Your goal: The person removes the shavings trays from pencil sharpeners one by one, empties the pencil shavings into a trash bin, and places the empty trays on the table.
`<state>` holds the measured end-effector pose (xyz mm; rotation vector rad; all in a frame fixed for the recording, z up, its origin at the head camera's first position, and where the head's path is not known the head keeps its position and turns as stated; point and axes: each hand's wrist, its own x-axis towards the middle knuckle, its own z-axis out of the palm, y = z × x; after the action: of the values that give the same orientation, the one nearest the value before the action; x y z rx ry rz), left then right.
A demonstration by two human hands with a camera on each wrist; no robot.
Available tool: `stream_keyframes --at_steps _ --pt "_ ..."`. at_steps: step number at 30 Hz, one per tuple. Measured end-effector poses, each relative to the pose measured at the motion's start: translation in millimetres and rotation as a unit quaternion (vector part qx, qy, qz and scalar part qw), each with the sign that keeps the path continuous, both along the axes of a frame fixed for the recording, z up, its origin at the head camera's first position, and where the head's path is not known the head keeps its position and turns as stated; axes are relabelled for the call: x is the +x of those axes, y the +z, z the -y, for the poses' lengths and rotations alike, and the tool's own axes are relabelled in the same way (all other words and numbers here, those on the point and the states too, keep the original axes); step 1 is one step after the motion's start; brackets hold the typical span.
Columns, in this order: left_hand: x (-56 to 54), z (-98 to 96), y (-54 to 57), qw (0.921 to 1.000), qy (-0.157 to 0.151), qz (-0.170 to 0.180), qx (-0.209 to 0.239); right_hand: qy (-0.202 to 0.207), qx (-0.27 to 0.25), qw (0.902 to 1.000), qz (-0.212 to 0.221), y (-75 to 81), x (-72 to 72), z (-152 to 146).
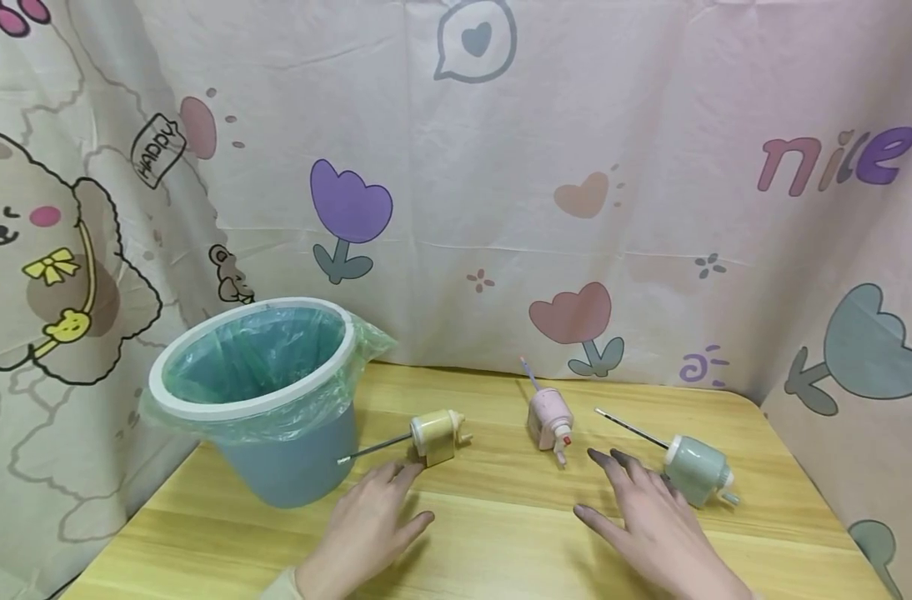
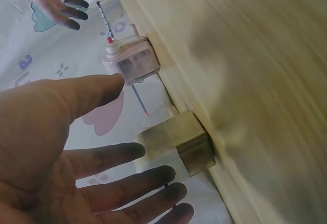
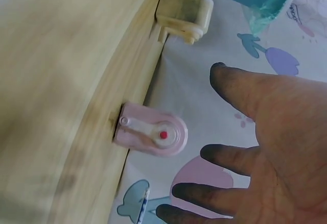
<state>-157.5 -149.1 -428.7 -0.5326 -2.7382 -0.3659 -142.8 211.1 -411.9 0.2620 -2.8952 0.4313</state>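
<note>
Three crank pencil sharpeners stand on the table, each with a pencil sticking out. Nearest my left hand [image 1: 369, 521] is the yellow sharpener [image 1: 433, 435], its pencil [image 1: 377, 448] pointing left toward the bin. The fingers lie just in front of it, spread and holding nothing. My right hand [image 1: 654, 521] hovers with spread fingers beside the green sharpener [image 1: 698, 469], whose pencil [image 1: 632, 428] points back left. Between the hands, farther back, sits the pink sharpener [image 1: 552, 414] with its pencil [image 1: 529, 373] pointing backward. In the right wrist view the pink sharpener [image 3: 150, 129] shows its crank side.
A blue bin [image 1: 287, 462] with a white rim and a green plastic liner [image 1: 313, 425] stands at the table's left. Behind the wooden table [image 1: 493, 542] hangs a printed curtain [image 1: 456, 167], with more fabric along both sides.
</note>
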Motion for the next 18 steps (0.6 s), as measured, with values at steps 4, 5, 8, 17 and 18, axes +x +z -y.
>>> stream_keyframes --at_steps 4,5,8,17,18 --pt "-3.7 3.6 -3.2 0.9998 -0.005 0.02 0.007 0.012 0.0 0.9998 -0.015 1.8 -7.8 8.4" --pt "-4.5 4.4 -3.9 0.9996 -0.005 0.026 0.009 0.015 0.001 0.9998 -0.013 2.5 -10.0 10.2" --pt "-7.0 6.7 -6.0 0.9993 -0.009 0.034 0.009 0.028 0.002 0.9995 -0.013 4.0 -16.6 15.2" --pt "-15.1 11.7 -10.7 0.9993 0.005 0.037 0.004 0.054 -0.024 0.9982 0.011 8.0 -34.1 29.5" --pt "-15.7 12.2 -10.8 0.9991 0.009 0.041 0.005 0.056 -0.026 0.998 0.015 8.1 -35.8 31.0"
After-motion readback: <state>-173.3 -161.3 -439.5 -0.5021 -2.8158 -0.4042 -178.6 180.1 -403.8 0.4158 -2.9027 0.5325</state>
